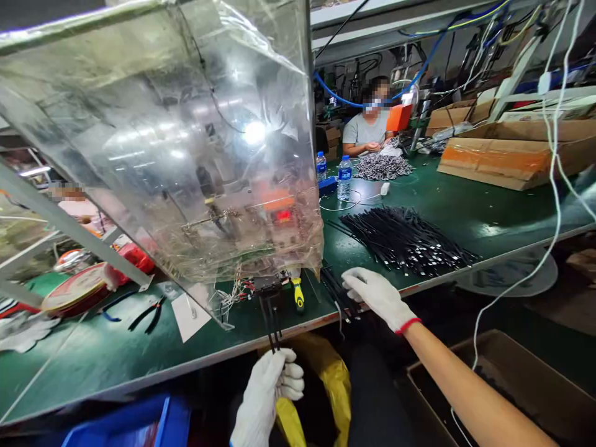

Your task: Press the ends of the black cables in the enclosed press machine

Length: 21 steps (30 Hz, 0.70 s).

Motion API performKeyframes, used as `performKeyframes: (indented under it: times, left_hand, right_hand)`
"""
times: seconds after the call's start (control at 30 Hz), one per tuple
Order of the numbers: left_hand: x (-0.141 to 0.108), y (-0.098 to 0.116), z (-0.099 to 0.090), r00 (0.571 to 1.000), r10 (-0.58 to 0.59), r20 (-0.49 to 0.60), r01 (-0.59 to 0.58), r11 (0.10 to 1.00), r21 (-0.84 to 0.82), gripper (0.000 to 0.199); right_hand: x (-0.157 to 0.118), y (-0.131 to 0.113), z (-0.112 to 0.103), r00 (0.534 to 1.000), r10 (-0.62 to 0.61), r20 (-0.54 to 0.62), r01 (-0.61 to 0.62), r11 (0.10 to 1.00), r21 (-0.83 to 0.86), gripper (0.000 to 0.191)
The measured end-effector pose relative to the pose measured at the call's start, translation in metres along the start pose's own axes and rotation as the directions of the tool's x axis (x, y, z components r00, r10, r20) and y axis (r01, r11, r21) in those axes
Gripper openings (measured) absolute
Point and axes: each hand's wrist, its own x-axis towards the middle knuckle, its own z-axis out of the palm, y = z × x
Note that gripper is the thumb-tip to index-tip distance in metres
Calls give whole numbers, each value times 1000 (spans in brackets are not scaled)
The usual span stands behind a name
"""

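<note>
My left hand (272,391), in a white knitted glove, is closed around the lower ends of a few thin black cables (270,323). These run up to a black fixture (267,284) at the bottom of a machine behind a clear plastic cover (186,155). My right hand (375,295), in a white glove with a red cuff, is at the table edge. Its fingers are loosely bent and apart, beside a small bunch of black cables (336,292); whether they touch is unclear. A large pile of black cables (405,239) with pale ends lies beyond it.
A yellow-and-black screwdriver (298,295), pliers (148,315) and a white card (189,316) lie on the green table (121,366). Water bottles (344,177) and cardboard boxes (516,155) stand farther back. Below are a yellow bag (338,379) and a blue bin (130,422). A co-worker (367,127) sits opposite.
</note>
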Motion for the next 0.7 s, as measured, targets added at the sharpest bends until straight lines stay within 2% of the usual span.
performKeyframes:
  times: [0.03, 0.1, 0.2, 0.3, 0.53, 0.7]
  left_hand:
    - [0, -1, 0, 1000, -5, -9, 5, 1000, 3, 62]
    - [-1, -4, -1, 999, -11, -35, 12, 1000, 12, 63]
    - [-2, -5, -3, 998, -5, -59, 7, 1000, 26, 63]
    - [-2, -5, -5, 1000, -3, -19, 3, 1000, 6, 63]
    - [-2, -8, 2, 999, 0, -33, 0, 1000, -20, 72]
    - [-4, -9, 6, 998, 15, -66, -19, 998, -61, 70]
  right_hand:
    - [12, -3, -1, 999, -27, -33, 21, 985, -169, 29]
    - [35, -9, 5, 996, -84, -43, 54, 882, -467, 36]
    - [62, -11, 21, 992, -122, -32, 68, 734, -675, 40]
    - [80, -11, 29, 992, -111, -57, 41, 720, -692, 34]
    - [90, -11, 27, 998, -63, -23, 31, 732, -681, 52]
    - [92, -16, 31, 999, -43, 33, 55, 813, -580, 25]
